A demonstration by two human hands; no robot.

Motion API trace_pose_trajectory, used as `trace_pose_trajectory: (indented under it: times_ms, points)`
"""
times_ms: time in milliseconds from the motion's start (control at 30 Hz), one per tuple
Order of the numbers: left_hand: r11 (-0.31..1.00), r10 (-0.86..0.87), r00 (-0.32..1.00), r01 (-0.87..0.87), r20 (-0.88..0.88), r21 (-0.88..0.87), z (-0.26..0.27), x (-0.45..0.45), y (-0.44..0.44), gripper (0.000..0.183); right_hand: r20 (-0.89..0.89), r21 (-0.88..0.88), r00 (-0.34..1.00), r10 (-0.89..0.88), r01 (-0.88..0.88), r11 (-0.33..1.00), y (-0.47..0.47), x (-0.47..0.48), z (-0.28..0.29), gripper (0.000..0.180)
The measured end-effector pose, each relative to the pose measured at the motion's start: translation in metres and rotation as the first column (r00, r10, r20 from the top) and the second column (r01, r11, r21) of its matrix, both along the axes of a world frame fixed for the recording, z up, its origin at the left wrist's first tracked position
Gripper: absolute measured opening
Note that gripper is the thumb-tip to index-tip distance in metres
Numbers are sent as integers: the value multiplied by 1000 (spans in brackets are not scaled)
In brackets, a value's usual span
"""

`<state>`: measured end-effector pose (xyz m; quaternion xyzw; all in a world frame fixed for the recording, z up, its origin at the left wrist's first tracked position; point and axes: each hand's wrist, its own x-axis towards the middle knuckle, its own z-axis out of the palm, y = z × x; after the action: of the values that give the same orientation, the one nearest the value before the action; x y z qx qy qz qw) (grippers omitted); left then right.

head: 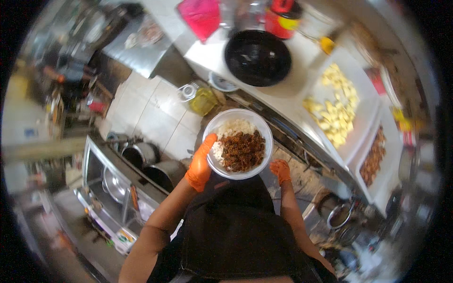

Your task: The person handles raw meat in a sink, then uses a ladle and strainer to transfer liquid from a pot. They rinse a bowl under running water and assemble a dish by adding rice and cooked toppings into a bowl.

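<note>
My left hand (200,164), in an orange glove, grips the left rim of a round translucent plastic tub (270,141), thumb over the edge. Inside the tub, a dark reddish-brown crumbly food (244,150) covers part of a whitish, grain-like food (238,125). The tub is held in front of my dark clothing, off the counter. To its right and apart from it hangs my right hand (280,169), also gloved in orange. Its fingers look curled, and nothing shows in them.
A white counter (208,60) carries a black bowl (258,58), a pink packet (201,17), a red jar (281,21), and trays of pale yellow chunks (334,106) and brown pieces (374,155). Below stand a jug of yellow oil (201,100) and metal pots (141,154).
</note>
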<state>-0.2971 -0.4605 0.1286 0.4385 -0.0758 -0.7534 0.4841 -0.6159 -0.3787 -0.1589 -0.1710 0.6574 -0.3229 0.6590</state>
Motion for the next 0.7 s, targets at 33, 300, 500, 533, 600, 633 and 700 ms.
trace_pose_trajectory:
  times_ms: [33, 300, 500, 533, 600, 633, 700]
  points:
    - [997, 81, 997, -81, -11, 18, -5, 4, 3, 52, -8, 70, 1000, -8, 9, 998, -10, 0, -10, 36]
    - [863, 505, 862, -506, 52, 8, 5, 77, 23, 53, 114, 226, 970, 213, -234, 946, -25, -19, -107, 29]
    - [677, 730, 683, -724, -2, -132, -3, 183, 31, 54, 312, 353, 948, -65, -52, 934, -32, -10, -160, 27]
    - [655, 747, 665, -738, -10, -164, -3, 207, 32, 54, 345, 358, 938, 13, -145, 922, -51, -29, -180, 30]
    - [603, 786, 618, -772, -11, -203, 3, 247, 34, 55, 290, 381, 951, 109, -219, 898, -91, 28, -176, 34]
    - [602, 787, 617, -766, 7, -228, 9, 269, 28, 55, 151, 426, 984, 95, -152, 892, -105, 73, -160, 34]
    - [602, 793, 604, -761, 76, -241, 30, 313, 21, 54, 41, 501, 995, 94, -102, 859, -128, 169, -106, 34]
